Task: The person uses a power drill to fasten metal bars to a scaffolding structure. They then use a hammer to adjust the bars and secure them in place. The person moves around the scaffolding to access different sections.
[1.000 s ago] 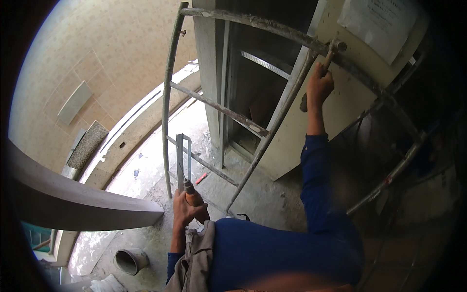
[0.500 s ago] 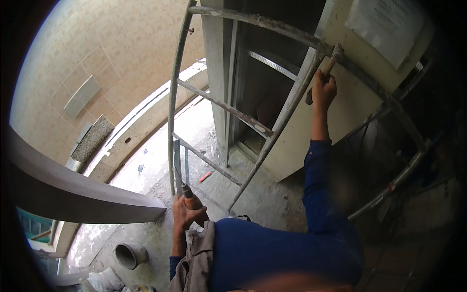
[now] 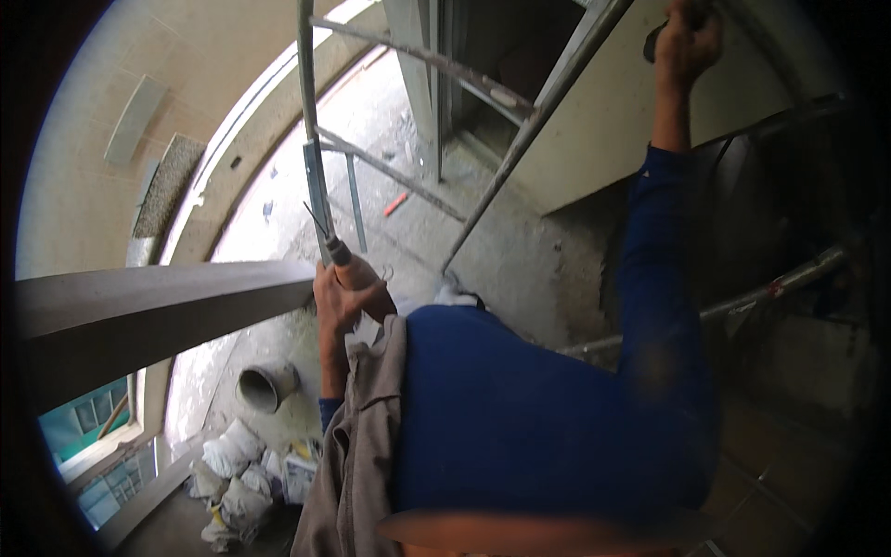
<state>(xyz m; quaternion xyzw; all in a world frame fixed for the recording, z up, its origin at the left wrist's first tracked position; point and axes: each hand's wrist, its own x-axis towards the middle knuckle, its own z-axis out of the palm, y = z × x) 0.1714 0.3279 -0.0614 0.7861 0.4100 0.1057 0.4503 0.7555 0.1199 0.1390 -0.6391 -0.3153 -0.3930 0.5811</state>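
1. Rough concrete floor [image 3: 520, 241] spreads around the worker, whose blue shirt [image 3: 520, 418] and grey-brown cloth [image 3: 362, 418] are nearest me; at the near left, a bucket [image 3: 287, 378] lies beside pale sacks [image 3: 227, 450].
2. Just beyond the cloth, the left hand [image 3: 343, 299] has its fingers wrapped round a drill [image 3: 357, 272]. Its long axis slants far and a little left, the thin bit [image 3: 317, 219] leading away from the fingers.
3. Close by the bit, a grey metal strip [image 3: 316, 181] runs off to the far side, nearly in line with the drill. I can't tell whether those fingers grip it too.
4. Past the hand stands a ladder-like frame [image 3: 498, 176], with a small red thing [image 3: 395, 204] on the floor near it.
5. At the far right, the right hand [image 3: 689, 46] is curled round a dark handle [image 3: 652, 43], whose other end I can't see. It is well apart from the drill and strip; the left is much nearer.
6. Farthest left is a tan tiled wall [image 3: 213, 56].
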